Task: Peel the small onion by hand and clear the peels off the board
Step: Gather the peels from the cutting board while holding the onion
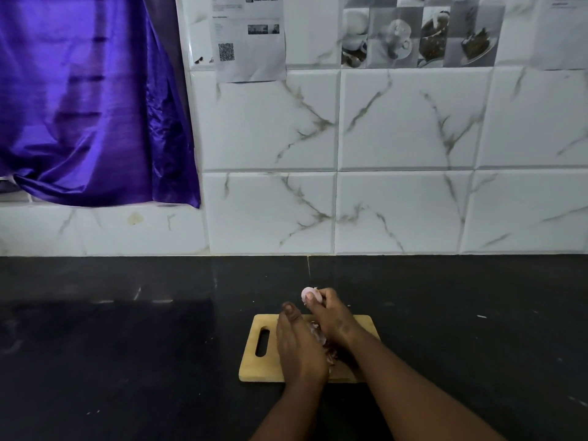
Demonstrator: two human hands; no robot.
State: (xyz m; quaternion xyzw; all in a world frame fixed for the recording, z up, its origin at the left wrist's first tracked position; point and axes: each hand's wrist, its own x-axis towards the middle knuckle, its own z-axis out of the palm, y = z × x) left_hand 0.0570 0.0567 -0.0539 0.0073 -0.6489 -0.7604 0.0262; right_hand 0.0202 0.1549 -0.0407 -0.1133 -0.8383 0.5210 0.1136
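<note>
A small pale pink onion (307, 293) is pinched at the fingertips of my right hand (331, 316), held just past the far edge of the wooden cutting board (254, 361). My left hand (297, 345) lies over the middle of the board with its thumb raised; its fingers are hidden, so I cannot tell whether they hold anything. Purplish onion peels (321, 340) lie on the board between the two hands, partly covered by them.
The board, with a handle slot (262, 341) at its left end, sits on a black countertop (127, 345). A white marbled tile wall (397, 186) rises behind it. A purple curtain (89, 106) hangs at the upper left.
</note>
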